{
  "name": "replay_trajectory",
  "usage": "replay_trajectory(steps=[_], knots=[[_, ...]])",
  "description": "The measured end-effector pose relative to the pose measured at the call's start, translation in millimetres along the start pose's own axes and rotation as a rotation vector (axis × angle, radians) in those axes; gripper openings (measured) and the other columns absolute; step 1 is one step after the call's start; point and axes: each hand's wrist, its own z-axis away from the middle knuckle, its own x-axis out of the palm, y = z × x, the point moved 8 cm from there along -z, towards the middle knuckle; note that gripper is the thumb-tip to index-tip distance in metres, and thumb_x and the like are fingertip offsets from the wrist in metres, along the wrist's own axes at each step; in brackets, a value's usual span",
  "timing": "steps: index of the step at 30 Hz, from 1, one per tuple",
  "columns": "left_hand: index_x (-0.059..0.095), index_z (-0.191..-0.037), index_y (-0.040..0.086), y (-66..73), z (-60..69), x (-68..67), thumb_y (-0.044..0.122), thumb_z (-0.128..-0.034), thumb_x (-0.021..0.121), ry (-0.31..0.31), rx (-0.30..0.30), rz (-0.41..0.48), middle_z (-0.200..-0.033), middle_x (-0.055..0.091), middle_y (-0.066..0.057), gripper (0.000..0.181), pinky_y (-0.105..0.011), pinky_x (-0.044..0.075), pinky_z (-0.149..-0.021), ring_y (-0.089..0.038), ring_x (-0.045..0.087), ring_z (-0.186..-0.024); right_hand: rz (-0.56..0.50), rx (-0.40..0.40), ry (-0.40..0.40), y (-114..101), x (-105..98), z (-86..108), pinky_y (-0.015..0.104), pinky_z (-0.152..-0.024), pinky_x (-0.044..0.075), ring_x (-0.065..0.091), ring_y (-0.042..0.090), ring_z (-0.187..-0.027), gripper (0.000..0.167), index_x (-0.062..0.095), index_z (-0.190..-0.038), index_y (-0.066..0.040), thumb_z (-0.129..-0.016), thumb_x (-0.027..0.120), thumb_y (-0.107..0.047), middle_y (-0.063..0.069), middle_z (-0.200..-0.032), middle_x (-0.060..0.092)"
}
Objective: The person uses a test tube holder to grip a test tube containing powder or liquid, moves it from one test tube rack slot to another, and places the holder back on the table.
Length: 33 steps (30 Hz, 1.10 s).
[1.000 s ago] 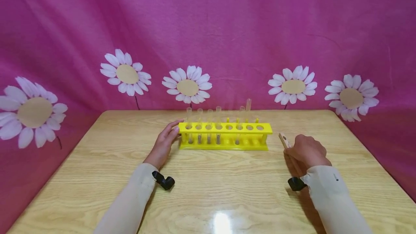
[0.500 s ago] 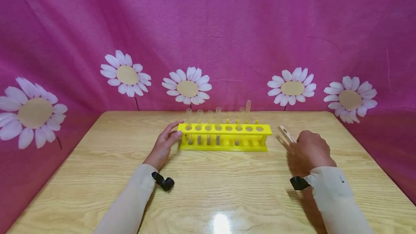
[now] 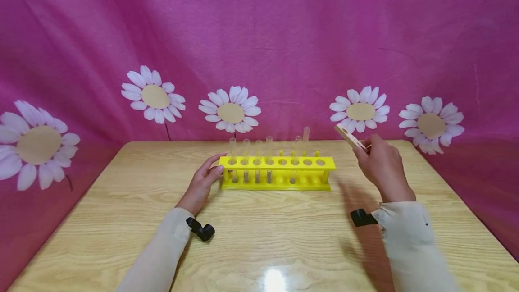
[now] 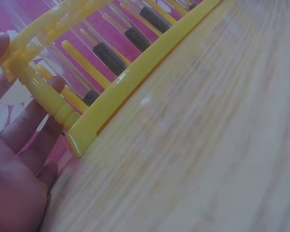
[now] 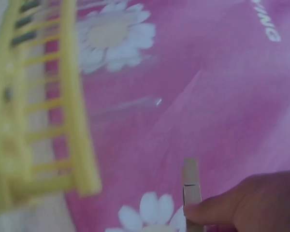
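Observation:
A yellow test tube rack [image 3: 275, 187] stands upright on the table. My left hand [image 3: 198, 187] grips its left end; in the left wrist view the thumb is at the top bar and fingers reach behind the end post [image 4: 43, 94]. Several clear test tubes [image 3: 269, 148] sit in the rack's holes, with dark grey matter [image 4: 109, 58] low inside. One tube [image 3: 306, 134] rises higher at the back right, apparently upside down on a peg. My right hand [image 3: 381, 163] pinches a wooden test tube holder [image 3: 348, 138] in the air, right of the rack; its tip points up and left.
The wood-grain table [image 3: 259, 233] reaches back to a magenta cloth [image 3: 284, 35] with white daisies. Some holes at the rack's right part hold no tube. Black wrist cameras [image 3: 362, 217] sit on both cuffs.
My right hand has lifted the test tube holder off the table, raising it up and away from me. The left hand stays on the rack.

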Motion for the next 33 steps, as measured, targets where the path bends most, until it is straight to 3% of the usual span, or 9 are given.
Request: replay_trajectory(steps=[4, 9, 16, 19, 25, 33], knots=[[0.043, -0.145, 0.012, 0.6, 0.5, 0.8, 0.03, -0.0982, 0.057, -0.004, 0.008, 0.003, -0.145, 0.04, -0.011, 0.052, -0.048, 0.03, -0.11, -0.023, 0.046, -0.123, -0.067, 0.001, 0.028, -17.4, -0.5, -3.2, 0.041, -0.065, 0.045, 0.052, 0.037, -0.084, 0.028, 0.052, -0.113, -0.001, -0.097, 0.056, -0.023, 0.023, -0.103, 0.061], [0.042, -0.145, 0.012, 0.3, -0.6, 3.8, 0.029, -0.099, 0.056, -0.013, -0.002, 0.002, -0.148, 0.037, -0.006, 0.051, -0.047, 0.03, -0.111, -0.024, 0.044, -0.125, -0.124, 0.02, 0.027, -30.1, 3.6, -5.5, 0.032, -0.057, 0.048, 0.052, 0.032, -0.078, 0.038, 0.055, -0.117, 0.003, -0.099, 0.055, -0.03, 0.021, -0.097, 0.059], [0.045, -0.144, 0.017, -0.8, 0.2, 2.0, 0.03, -0.0988, 0.056, -0.002, -0.015, -0.005, -0.148, 0.037, -0.003, 0.048, -0.046, 0.031, -0.11, -0.025, 0.043, -0.127, -0.113, -0.033, 0.021, -43.2, 12.2, -3.7, 0.028, -0.044, 0.042, 0.046, 0.027, -0.061, 0.039, 0.064, -0.102, 0.007, -0.099, 0.053, -0.03, 0.014, -0.07, 0.053], [0.045, -0.143, 0.017, -0.3, 1.3, 0.4, 0.029, -0.0992, 0.055, 0.005, -0.017, -0.007, -0.146, 0.039, -0.004, 0.047, -0.046, 0.031, -0.11, -0.023, 0.044, -0.124, -0.128, -0.043, -0.013, -47.9, 17.4, -1.2, 0.028, -0.044, 0.042, 0.046, 0.024, -0.057, 0.04, 0.066, -0.1, 0.007, -0.099, 0.055, -0.031, 0.012, -0.067, 0.051], [0.042, -0.145, 0.015, 1.9, 2.1, 2.0, 0.03, -0.0993, 0.055, -0.008, -0.022, -0.013, -0.146, 0.04, -0.007, 0.05, -0.046, 0.031, -0.11, -0.021, 0.046, -0.122, -0.108, -0.09, -0.004, -59.7, 16.7, 4.7, 0.028, -0.044, 0.039, 0.044, 0.023, -0.053, 0.037, 0.067, -0.091, 0.009, -0.096, 0.061, -0.026, 0.01, -0.061, 0.048], [0.041, -0.146, 0.015, 0.1, 1.6, 0.4, 0.031, -0.0988, 0.056, -0.006, -0.024, -0.024, -0.148, 0.038, -0.006, 0.052, -0.045, 0.03, -0.111, -0.022, 0.044, -0.125, -0.075, -0.107, -0.036, -65.3, 19.2, 8.3, 0.028, -0.043, 0.039, 0.044, 0.022, -0.053, 0.031, 0.068, -0.098, 0.007, -0.096, 0.061, -0.023, 0.01, -0.062, 0.049]])
